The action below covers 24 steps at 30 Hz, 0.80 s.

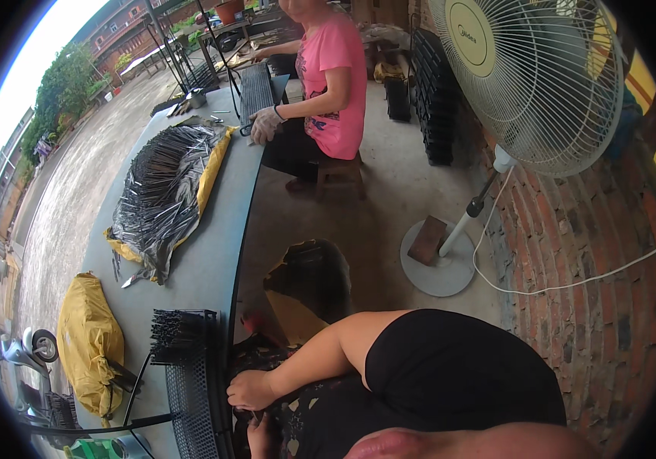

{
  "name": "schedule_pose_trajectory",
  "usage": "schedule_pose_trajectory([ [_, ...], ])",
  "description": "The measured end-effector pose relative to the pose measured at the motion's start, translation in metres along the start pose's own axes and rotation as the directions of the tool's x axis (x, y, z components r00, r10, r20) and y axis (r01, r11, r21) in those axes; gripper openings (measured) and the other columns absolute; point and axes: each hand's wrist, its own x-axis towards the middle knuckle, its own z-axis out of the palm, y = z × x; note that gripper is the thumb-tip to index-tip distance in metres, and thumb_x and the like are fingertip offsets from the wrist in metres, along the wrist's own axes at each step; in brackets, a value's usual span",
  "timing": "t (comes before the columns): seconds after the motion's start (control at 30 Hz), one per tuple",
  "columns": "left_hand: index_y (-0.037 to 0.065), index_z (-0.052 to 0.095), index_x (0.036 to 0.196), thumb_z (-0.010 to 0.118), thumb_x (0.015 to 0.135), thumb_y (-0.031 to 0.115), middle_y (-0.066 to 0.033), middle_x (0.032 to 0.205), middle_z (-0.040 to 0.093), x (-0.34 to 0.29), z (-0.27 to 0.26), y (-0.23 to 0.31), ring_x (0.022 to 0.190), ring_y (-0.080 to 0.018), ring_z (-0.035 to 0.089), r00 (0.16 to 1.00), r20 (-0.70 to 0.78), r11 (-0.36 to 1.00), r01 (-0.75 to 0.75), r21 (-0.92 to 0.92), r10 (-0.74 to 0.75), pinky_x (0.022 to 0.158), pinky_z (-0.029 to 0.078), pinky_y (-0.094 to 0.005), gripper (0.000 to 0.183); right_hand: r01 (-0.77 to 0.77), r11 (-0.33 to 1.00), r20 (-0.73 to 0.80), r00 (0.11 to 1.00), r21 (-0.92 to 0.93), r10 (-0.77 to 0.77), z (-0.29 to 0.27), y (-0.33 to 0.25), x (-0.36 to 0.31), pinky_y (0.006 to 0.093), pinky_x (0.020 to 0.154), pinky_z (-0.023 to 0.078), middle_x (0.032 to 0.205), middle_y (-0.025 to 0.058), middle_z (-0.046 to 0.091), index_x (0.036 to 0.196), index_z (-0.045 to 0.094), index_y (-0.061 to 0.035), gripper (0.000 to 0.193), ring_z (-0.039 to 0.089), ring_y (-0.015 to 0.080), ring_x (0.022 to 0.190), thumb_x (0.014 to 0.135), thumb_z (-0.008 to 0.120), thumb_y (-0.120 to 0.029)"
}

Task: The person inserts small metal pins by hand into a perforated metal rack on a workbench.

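My right hand is closed with its fingers curled, just off the edge of a long black perforated tray. Whatever its fingers grip is hidden. Just below it, my left hand is partly in view, over my dark patterned clothing; most of its fingers are hidden. At the far end of the tray stands a dense bundle of short black rods. The tray lies along the near right edge of a grey-blue table.
Black rods lie heaped on an opened yellow sack, with a folded yellow sack nearer. Across the table, a person in pink touches a black slatted panel with a gloved hand. A stand fan and brick wall are right.
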Motion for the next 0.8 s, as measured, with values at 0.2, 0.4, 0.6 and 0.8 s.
schedule_pose_trajectory([
  [0.2,0.002,0.062,0.103,0.059,0.096,0.02,-0.0018,0.079,0.063,-0.048,-0.002,-0.023,0.065,-0.0129,0.057,0.993,-0.097,0.991,-0.082,-0.108,0.072,0.061,0.046,-0.0267,0.019,0.091,0.994,-0.004,0.996,-0.059,-0.091,0.022,-0.023,-0.007,0.0401,0.068,0.05,0.077,0.0086,0.059,0.076,0.06,-0.0077,0.018,0.06,0.0296,0.073,0.081,0.065,-0.024],
  [0.4,0.01,0.055,0.101,0.049,0.101,0.025,0.0018,0.076,0.054,-0.119,0.002,-0.009,0.064,-0.0113,0.054,0.964,-0.155,0.943,-0.245,-0.225,0.214,0.057,0.045,-0.0266,0.016,-0.027,0.943,0.053,0.999,0.331,0.01,0.023,-0.06,0.009,0.0435,0.079,0.051,0.109,0.0167,0.052,0.096,0.059,-0.0019,0.026,0.062,0.0365,0.087,0.088,0.065,-0.026],
  [0.6,0.015,0.051,0.099,0.05,0.101,0.031,0.0015,0.073,0.044,-0.144,-0.001,0.022,0.055,-0.0095,0.038,0.931,-0.135,0.793,-0.36,-0.491,0.338,0.049,0.034,-0.024,0.016,-0.045,0.943,0.069,0.997,0.331,0.023,0.025,-0.06,0.012,0.0423,0.076,0.051,0.109,0.0153,0.051,0.101,0.057,-0.002,0.027,0.062,0.0359,0.086,0.087,0.067,-0.022],
  [0.8,0.01,0.052,0.113,0.05,0.101,0.03,0.0001,0.087,0.051,-0.104,-0.003,0.014,0.071,-0.0123,0.047,0.957,-0.185,0.661,-0.289,-0.692,0.224,0.064,0.04,-0.0259,0.024,-0.104,0.922,0.09,0.993,0.373,0.076,0.029,-0.052,0.015,0.0421,0.079,0.051,0.109,0.0165,0.051,0.107,0.054,-0.0026,0.029,0.061,0.0372,0.091,0.084,0.066,-0.015],
])
